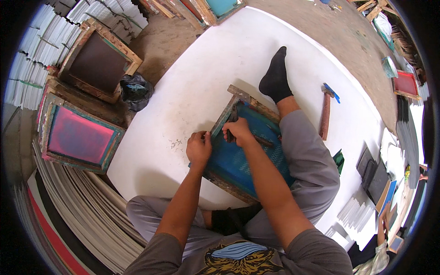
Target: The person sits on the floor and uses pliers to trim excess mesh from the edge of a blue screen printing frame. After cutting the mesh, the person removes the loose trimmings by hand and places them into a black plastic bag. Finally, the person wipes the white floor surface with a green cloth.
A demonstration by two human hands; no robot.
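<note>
Across my lap and the white sheet lies a wooden screen-printing frame [229,185] with blue mesh [229,160]; a pale pattern shows on the mesh. My right hand [239,130] is closed around a dark hand tool [233,114] at the frame's left rail. The tool's exact kind is partly hidden by my fingers. A dark bar-like piece [263,141] lies over the mesh, just right of that hand. My left hand [198,147] rests at the outer left edge of the frame, its fingers curled together; whatever they may pinch is too small to make out.
The white sheet [183,87] lies beneath me. A brown-handled tool with a blue head [326,112] is beyond my right leg. Left stand a pink-mesh screen [82,133], a dark screen [98,64] and a black plastic bag [136,91]. Stacked boards [87,201] fill the lower left.
</note>
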